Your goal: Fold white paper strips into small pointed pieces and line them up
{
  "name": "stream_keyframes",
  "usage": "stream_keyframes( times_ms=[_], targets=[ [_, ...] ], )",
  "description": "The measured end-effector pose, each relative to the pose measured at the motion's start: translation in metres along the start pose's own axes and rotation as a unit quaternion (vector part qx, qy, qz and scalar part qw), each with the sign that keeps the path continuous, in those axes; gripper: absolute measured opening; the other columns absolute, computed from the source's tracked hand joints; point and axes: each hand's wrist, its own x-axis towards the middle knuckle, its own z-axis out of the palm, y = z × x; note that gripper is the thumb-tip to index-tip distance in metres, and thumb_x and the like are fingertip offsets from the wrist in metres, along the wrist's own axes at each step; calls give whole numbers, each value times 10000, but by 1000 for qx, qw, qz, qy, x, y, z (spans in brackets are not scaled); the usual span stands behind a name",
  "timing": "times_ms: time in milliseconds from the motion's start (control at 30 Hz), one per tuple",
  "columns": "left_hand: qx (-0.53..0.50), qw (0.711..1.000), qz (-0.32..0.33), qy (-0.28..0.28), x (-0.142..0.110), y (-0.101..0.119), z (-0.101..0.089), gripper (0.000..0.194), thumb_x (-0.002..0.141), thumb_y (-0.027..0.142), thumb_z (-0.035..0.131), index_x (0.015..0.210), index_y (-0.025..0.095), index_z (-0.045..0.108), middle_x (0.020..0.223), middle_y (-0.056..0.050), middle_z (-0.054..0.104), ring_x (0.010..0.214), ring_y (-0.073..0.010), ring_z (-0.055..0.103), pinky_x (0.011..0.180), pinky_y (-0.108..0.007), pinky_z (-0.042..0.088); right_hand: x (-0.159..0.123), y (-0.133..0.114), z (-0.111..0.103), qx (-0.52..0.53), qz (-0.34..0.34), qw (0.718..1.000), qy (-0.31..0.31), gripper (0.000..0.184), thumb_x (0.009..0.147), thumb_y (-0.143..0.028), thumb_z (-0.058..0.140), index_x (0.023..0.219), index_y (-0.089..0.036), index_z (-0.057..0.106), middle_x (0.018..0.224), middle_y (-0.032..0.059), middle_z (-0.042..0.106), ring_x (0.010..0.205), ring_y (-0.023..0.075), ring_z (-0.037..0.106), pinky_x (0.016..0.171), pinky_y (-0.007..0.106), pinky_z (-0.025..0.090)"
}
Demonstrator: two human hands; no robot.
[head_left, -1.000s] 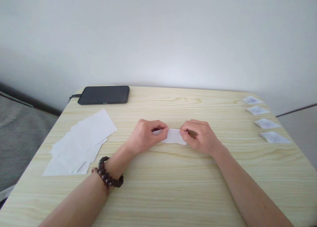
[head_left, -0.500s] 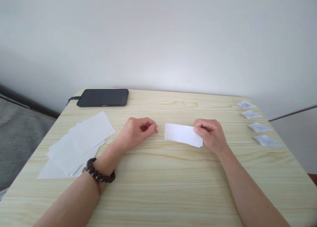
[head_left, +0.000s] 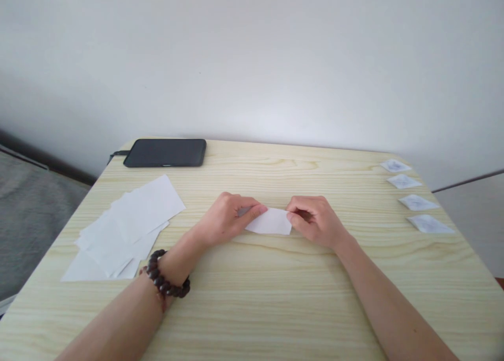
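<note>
A folded strip of white paper (head_left: 271, 222) is held between my two hands above the middle of the table. My left hand (head_left: 232, 219) pinches its upper left part, thumb in front, and covers that end. At the upper right corner, my right hand (head_left: 317, 219) grips the paper between thumb and bent fingers. A dark beaded bracelet (head_left: 167, 285) circles my left wrist. Left of my left hand lies a loose, overlapping pile of white paper sheets (head_left: 129, 219).
A black phone (head_left: 165, 153) with a cable (head_left: 119, 153) lies at the back left of the wooden table (head_left: 260, 308). Several folded paper diamonds (head_left: 419, 202) run in a column along the right edge. A white wall (head_left: 252, 61) stands behind the table.
My right hand has moved left with the paper strip. My left hand, before apart from the paper, has come right and now pinches its left end.
</note>
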Motion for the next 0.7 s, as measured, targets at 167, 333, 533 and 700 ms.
stream_keyframes(
  times_ms=[167, 333, 533, 700],
  targets=[
    [9, 997, -39, 62, 0, -3, -7, 390, 934, 382, 468, 722, 124, 669, 586, 29, 568, 533, -77, 464, 499, -198, 316, -4, 5, -10, 23, 58, 997, 47, 245, 810, -160, 491, 567, -186, 472, 488, -56, 418, 448, 74, 352, 454, 223, 261],
    [19, 1000, -5, 24, 1, 0, 1, 377, 936, 361, 463, 731, 146, 696, 594, 12, 615, 586, -104, 524, 557, -210, 359, -2, -4, 1, 20, 46, 999, 17, 206, 899, -231, 471, 709, -182, 531, 615, -31, 493, 542, 90, 428, 530, 230, 319],
    [36, 999, 11, 18, 1, 3, 3, 370, 934, 359, 458, 719, 161, 687, 589, 11, 620, 594, -111, 523, 597, -222, 379, 0, -6, 9, -17, 7, 1000, -6, 187, 897, -195, 496, 719, -183, 550, 658, -22, 536, 590, 94, 471, 573, 230, 343],
    [54, 998, 19, -9, 1, 0, 1, 407, 940, 368, 437, 657, 162, 645, 551, 11, 581, 601, -120, 521, 604, -229, 378, -1, -3, 4, 1, 12, 1000, -18, 227, 881, -180, 479, 663, -183, 543, 605, -25, 531, 561, 96, 468, 551, 231, 341]
  ],
)
